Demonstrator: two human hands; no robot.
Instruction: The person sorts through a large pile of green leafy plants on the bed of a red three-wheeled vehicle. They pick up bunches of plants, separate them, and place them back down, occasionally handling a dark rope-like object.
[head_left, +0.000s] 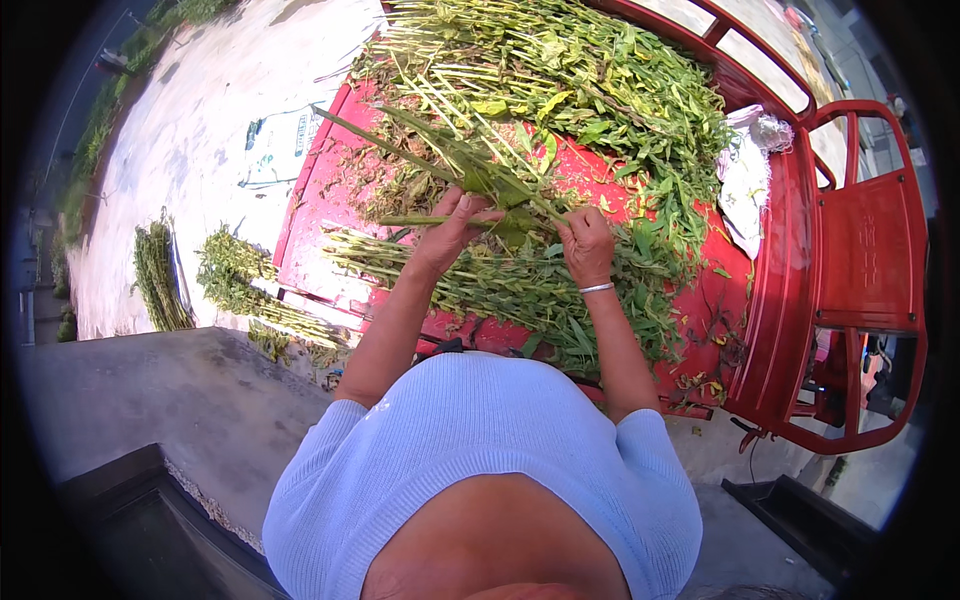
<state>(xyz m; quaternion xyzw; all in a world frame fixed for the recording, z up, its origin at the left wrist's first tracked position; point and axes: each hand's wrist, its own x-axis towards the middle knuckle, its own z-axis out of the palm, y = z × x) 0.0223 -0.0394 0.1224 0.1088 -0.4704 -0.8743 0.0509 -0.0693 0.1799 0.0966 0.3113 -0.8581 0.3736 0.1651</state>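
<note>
My left hand (450,230) is closed around a small bunch of green leafy stalks (485,168), whose cut ends fan out to the upper left. To its right, my right hand (587,243), with a silver bangle at the wrist, pinches the same stalks near their other end. Both hands are above the red bed (318,215) of a cargo vehicle. Beneath them lies a nearer heap of leafy stalks (470,285). A larger pile of stalks (590,75) covers the far side of the bed. Dry leaf litter (395,185) is scattered between the two.
A white sack (745,185) lies at the bed's right, before a red metal frame (870,250). On the pale ground at left are a flat printed sack (280,145), an upright-looking bundle of stalks (160,275) and a looser heap (235,270). A grey ledge (180,390) is at lower left.
</note>
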